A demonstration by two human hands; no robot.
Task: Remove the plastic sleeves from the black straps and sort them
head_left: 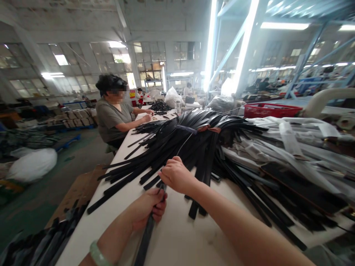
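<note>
My left hand, with a pale green bangle on its wrist, is closed round a black strap that hangs down toward the near table edge. Just above it, my right hand has its fingers curled together at the strap's upper end; what lies inside them is hidden. Beyond both hands a large pile of black straps fans over the white table. A purplish tie and a brownish tie lie round bundles in the pile.
At the table's left side a person sits with both hands near small black pieces. White-wrapped straps and a red basket are on the right. More black straps lie below the table's left edge, near cardboard.
</note>
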